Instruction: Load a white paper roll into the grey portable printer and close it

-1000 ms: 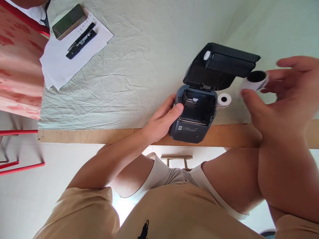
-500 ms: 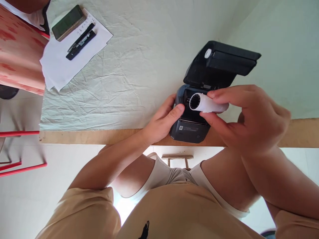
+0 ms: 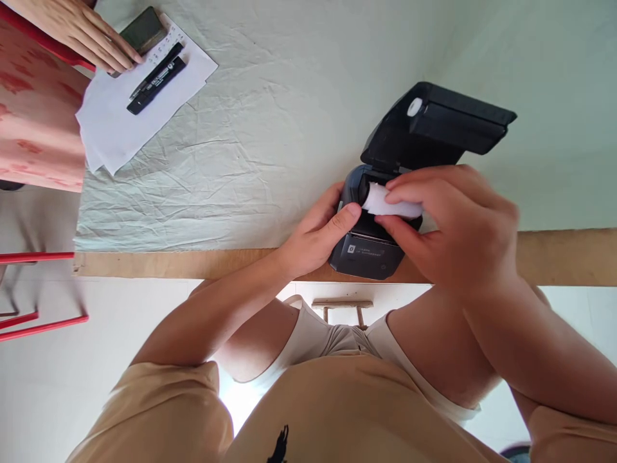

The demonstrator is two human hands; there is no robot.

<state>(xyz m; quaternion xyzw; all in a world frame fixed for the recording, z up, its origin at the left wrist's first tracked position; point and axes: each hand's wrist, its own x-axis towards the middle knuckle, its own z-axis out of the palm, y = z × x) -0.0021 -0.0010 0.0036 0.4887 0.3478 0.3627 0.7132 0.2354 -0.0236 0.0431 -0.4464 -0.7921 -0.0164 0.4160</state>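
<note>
A small black printer rests at the table's front edge with its lid raised. My left hand grips the printer's left side, its thumb over the rim. Between the thumb and fingers of my right hand is a white paper roll. The roll lies over the open compartment, its left end down inside near my left thumb. My right fingers hide part of the roll and the compartment's right side.
Another person's hand lies by a phone at the upper left. White sheets there carry a pen and a black marker. A wooden edge borders the green cloth. Red metal bars stand at the left.
My right hand has moved left and lowered the roll into the compartment, turning its open end out of sight. The printer's lid has shifted slightly right. The other person's hand has come over the papers.
</note>
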